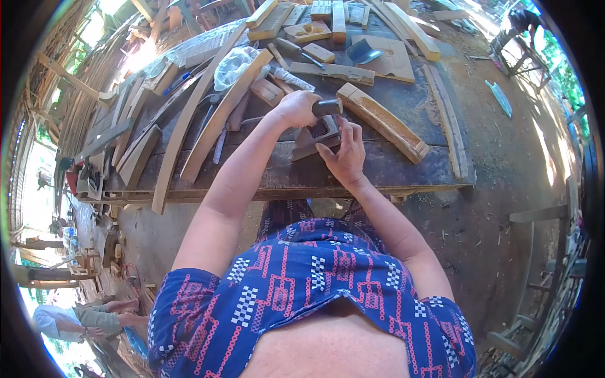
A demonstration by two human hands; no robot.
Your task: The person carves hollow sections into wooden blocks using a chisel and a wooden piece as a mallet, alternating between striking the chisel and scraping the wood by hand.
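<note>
Hammer (pixel 328 107) and block (pixel 307 146) near the table's (pixel 391 171) front edge

On my feed, the left hand (pixel 296 109) is closed around the hammer, its dark head pointing toward 3 o'clock. The wooden block sits just below it, toward 6 o'clock, with an opening in its top. My right-hand view is less certain: the right hand (pixel 345 154) is at the block's 4 o'clock side, thumb and fingers apart, and I cannot tell whether it grips.

From the block, I see a hollowed beam (pixel 382 123) between 2 and 3 o'clock, a curved metal blade (pixel 364 53) at 1, a clear bag (pixel 233 66) at 10, and a long board (pixel 230 113) between 9 and 10.
</note>
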